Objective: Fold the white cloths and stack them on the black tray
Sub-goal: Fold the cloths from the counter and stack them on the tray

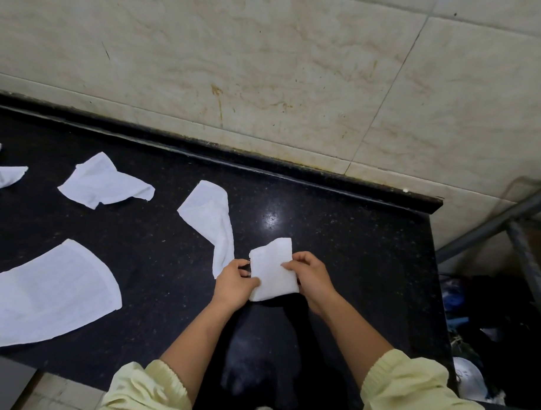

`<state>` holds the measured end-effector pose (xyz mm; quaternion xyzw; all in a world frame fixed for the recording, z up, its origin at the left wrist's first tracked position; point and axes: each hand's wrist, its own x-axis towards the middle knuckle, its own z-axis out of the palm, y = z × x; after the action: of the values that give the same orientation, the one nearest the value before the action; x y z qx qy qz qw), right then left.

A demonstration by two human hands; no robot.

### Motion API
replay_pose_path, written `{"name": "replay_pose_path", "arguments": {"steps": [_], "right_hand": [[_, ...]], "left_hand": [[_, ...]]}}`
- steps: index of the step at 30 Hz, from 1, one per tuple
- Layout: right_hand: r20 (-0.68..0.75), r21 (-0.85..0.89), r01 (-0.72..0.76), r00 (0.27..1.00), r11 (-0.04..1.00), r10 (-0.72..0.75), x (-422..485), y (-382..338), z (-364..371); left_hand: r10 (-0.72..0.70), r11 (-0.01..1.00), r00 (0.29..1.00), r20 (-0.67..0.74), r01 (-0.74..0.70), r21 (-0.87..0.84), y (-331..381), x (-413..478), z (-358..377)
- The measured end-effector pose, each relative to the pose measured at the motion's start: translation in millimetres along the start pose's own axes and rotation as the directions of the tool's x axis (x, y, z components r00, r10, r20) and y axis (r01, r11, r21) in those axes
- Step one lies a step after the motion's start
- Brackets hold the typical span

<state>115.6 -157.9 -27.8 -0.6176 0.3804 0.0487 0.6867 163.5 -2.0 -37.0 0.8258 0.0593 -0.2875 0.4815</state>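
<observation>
Pale yellow sleeves point(152, 384) lead to the left grip point(234, 281) and right grip point(311, 278). Each pinches an edge of the folded white cloth point(273, 271), low over the black bench point(354, 238) and perhaps touching it. To the left lies a large spread cloth point(48, 292). Farther off are a long rumpled cloth point(210, 218) and a crumpled cloth point(103, 182), then the tiled wall point(268, 66).

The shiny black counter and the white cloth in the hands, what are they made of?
The counter looks like polished stone, perhaps granite: black with tiny pale flecks and a bright glare. The white cloth looks like soft woven cotton, matte, with a fine ribbed texture; fibre uncertain.
</observation>
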Motion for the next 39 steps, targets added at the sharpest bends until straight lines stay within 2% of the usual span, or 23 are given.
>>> {"name": "replay_pose_path", "arguments": {"steps": [3,7,10,13,18,26,34,39], "right_hand": [[0.092,0.045,0.001,0.996,0.999,-0.005,-4,-9,-1],[0.165,0.109,-0.021,0.986,0.994,0.002,-10,-20,-7],[0.151,0.136,-0.043,0.988,0.99,0.022,-15,-25,-16],[0.116,0.135,-0.06,0.992,0.989,0.045,-20,-27,-28],[0.054,0.187,-0.083,0.996,0.979,0.074,-31,-24,-45],[0.015,0.192,-0.052,0.999,0.98,0.05,-52,-41,-77],[-0.09,0.148,0.073,0.994,0.986,-0.06,-88,-77,-138],[-0.135,0.156,0.178,0.978,0.972,-0.158,-116,-108,-184]], "left_hand": [[-0.137,0.935,0.983,0.123,0.17,-0.311,4,1,-2],[-0.211,0.82,0.922,0.324,0.347,-0.454,15,-2,-5],[-0.22,0.753,0.894,0.39,0.41,-0.515,19,-5,-5],[-0.179,0.757,0.905,0.385,0.377,-0.534,21,-7,-3],[-0.094,0.828,0.913,0.396,0.293,-0.478,31,-13,-1],[-0.012,0.893,0.88,0.475,0.223,-0.39,73,-23,5],[0.113,0.955,0.784,0.611,0.085,-0.285,142,-35,30],[0.215,0.959,0.716,0.665,-0.025,-0.283,191,-54,57]]}}
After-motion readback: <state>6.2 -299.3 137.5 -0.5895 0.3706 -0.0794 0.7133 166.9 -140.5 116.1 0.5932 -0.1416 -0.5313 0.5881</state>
